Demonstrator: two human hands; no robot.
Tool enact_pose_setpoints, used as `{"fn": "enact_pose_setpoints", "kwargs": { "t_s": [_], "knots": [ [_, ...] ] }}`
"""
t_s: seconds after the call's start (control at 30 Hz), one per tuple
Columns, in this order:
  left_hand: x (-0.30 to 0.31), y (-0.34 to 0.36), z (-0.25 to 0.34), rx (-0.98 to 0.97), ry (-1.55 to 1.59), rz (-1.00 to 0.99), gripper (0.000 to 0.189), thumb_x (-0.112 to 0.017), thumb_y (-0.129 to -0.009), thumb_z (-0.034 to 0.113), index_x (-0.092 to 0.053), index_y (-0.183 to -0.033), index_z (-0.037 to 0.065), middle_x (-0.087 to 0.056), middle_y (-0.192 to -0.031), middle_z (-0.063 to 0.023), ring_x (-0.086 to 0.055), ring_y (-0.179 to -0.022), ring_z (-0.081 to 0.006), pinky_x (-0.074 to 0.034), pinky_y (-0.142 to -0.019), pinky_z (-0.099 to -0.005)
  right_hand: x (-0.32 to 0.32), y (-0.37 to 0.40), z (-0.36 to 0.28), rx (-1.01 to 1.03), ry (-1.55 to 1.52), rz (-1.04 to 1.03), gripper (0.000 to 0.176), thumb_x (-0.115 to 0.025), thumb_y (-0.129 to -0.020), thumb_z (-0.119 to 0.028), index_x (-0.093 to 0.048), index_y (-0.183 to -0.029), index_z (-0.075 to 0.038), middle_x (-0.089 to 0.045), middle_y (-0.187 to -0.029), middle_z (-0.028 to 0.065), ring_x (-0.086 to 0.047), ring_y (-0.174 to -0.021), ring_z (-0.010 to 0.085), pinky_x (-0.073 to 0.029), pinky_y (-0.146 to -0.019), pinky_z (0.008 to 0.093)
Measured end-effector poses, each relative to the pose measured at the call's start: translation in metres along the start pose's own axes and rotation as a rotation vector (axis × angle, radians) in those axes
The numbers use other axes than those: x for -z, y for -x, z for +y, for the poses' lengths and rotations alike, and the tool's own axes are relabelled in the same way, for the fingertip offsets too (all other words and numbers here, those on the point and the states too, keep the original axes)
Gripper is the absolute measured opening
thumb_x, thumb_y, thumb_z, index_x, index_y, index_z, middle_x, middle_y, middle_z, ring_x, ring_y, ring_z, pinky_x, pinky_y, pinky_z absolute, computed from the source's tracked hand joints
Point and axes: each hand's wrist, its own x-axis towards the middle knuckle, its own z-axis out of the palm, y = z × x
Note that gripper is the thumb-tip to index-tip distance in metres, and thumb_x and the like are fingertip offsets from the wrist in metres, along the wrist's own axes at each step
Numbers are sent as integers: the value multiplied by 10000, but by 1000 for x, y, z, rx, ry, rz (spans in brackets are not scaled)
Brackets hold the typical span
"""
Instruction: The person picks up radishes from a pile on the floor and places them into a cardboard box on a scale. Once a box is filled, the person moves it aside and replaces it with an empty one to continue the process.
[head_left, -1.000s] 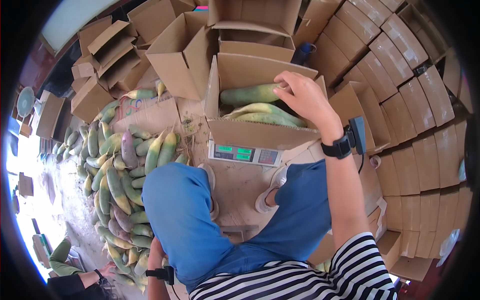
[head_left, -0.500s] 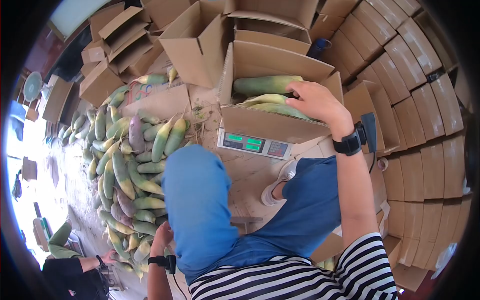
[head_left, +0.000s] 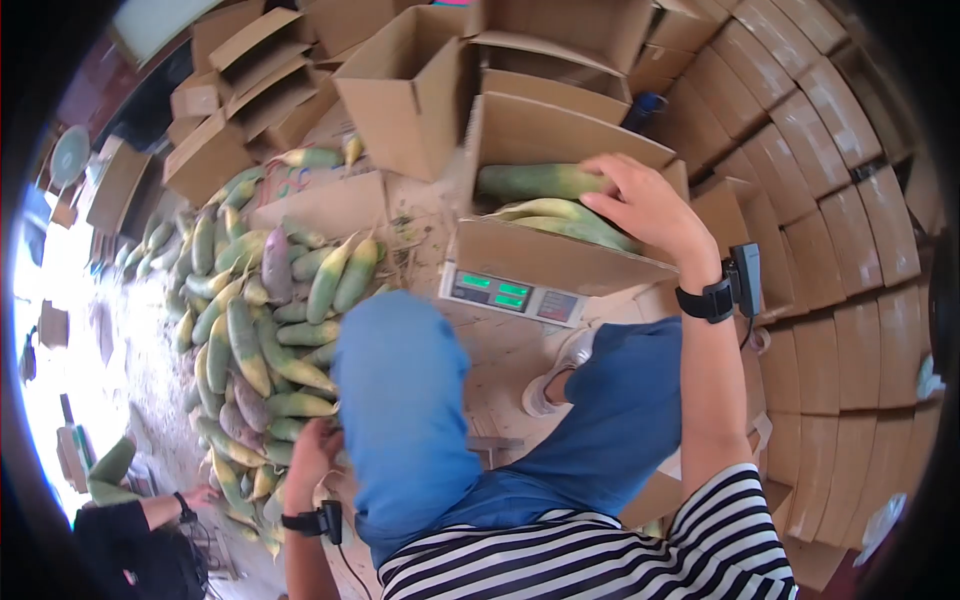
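Note:
My right hand (head_left: 645, 203) reaches over the right end of an open cardboard box (head_left: 565, 257), its fingers bent on the end of a green radish (head_left: 540, 181). Paler radishes (head_left: 570, 220) lie beside that one in the box. Under the box is a scale (head_left: 512, 296) with lit green displays. Low on the left, my left hand (head_left: 314, 454) is beside my knee at the edge of a big radish pile (head_left: 245, 345); its fingertips are partly hidden, and I cannot tell whether it holds anything.
Stacked cartons (head_left: 850, 240) form a wall on the right. Open empty boxes (head_left: 405, 100) stand at the back. A co-worker's hand (head_left: 200, 497) is at the pile's lower left. A dark blue bottle (head_left: 643, 112) stands behind the box.
My left hand has moved up a little along the pile's edge. My right hand stays at the radish in the box. The co-worker's hand has shifted slightly left and up.

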Motion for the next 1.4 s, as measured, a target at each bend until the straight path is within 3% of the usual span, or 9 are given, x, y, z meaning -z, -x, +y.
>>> {"fn": "enact_pose_setpoints", "kwargs": {
  "t_s": [0.1, 0.27, 0.47, 0.7, 0.77, 1.07, 1.13, 1.2, 1.4],
  "knots": [
    [31, -7, 71, -255, -378, 286, 350, -555, -878, 50, -550, -1221, -20, -632, -1103, -204, -614, -1035, -329, -481, -904, -401, 38, 31, -26, 64, -47, 194, 321, -645, -892, -180, -589, -1167, -22, -625, -1061, 136, -636, -883, 256, -509, -790, 339],
    [64, -11, 186, -336, -30, 414, 354, -437, -1015, 199, -539, -1300, 16, -562, -1294, -126, -523, -1191, -233, -374, -1039, -348, 73, 148, -10, -107, -95, 209, 285, -642, -905, -165, -603, -1148, -23, -633, -1053, 115, -632, -845, 233, -512, -763, 310],
    [19, -16, 284, -601, -586, 149, 377, -575, -923, 152, -546, -1268, 1, -564, -1283, -162, -518, -1202, -323, -357, -1060, -404, -47, 319, 83, -751, -133, -237, 319, -661, -869, -283, -661, -1093, -55, -684, -922, 145, -659, -817, 260, -525, -741, 363],
    [-12, -40, 322, -776, -900, -31, 358, -604, -821, 72, -565, -1158, -41, -570, -1211, -207, -517, -1168, -397, -369, -1028, -456, -232, 467, 22, -837, 106, -992, 325, -688, -785, -360, -698, -1016, -133, -655, -1074, 128, -624, -973, 346, -503, -809, 479],
    [-18, -50, 332, -768, -857, -127, 362, -597, -820, 56, -564, -1166, -44, -560, -1235, -213, -508, -1185, -402, -358, -1044, -459, -252, 488, 5, -837, 121, -695, 276, -677, -782, -348, -710, -943, -127, -648, -1040, 134, -613, -996, 363, -486, -837, 489],
    [-55, -89, 367, -930, -850, -425, 323, -551, -840, 47, -556, -1144, -59, -559, -1216, -236, -512, -1173, -413, -353, -1047, -471, -226, 432, -2, -1155, -56, -477, 250, -604, -859, -244, -625, -1047, -81, -625, -988, 160, -629, -940, 356, -512, -806, 446],
    [-64, -87, 371, -967, -888, -434, 314, -550, -851, 55, -553, -1144, -56, -563, -1205, -235, -518, -1164, -409, -357, -1044, -463, -192, 428, -16, -1098, 36, 154, 269, -571, -830, -77, -643, -1089, -88, -631, -966, 157, -606, -911, 356, -504, -762, 410],
    [-68, -87, 368, -956, -856, -401, 296, -546, -873, 67, -544, -1144, -50, -570, -1187, -230, -531, -1141, -398, -370, -1027, -441, -150, 453, -24, -1087, 270, 424, 292, -548, -819, 2, -622, -1094, -60, -620, -980, 151, -602, -917, 351, -506, -778, 401],
    [-70, -78, 357, -989, -849, -302, 263, -567, -891, 93, -552, -1116, -41, -584, -1148, -214, -545, -1094, -390, -399, -982, -424, -117, 664, -56, -1627, 676, 340, 505, -621, -756, -43, -511, -1248, -13, -524, -1234, 208, -543, -1108, 386, -457, -960, 444]
  ]
}}
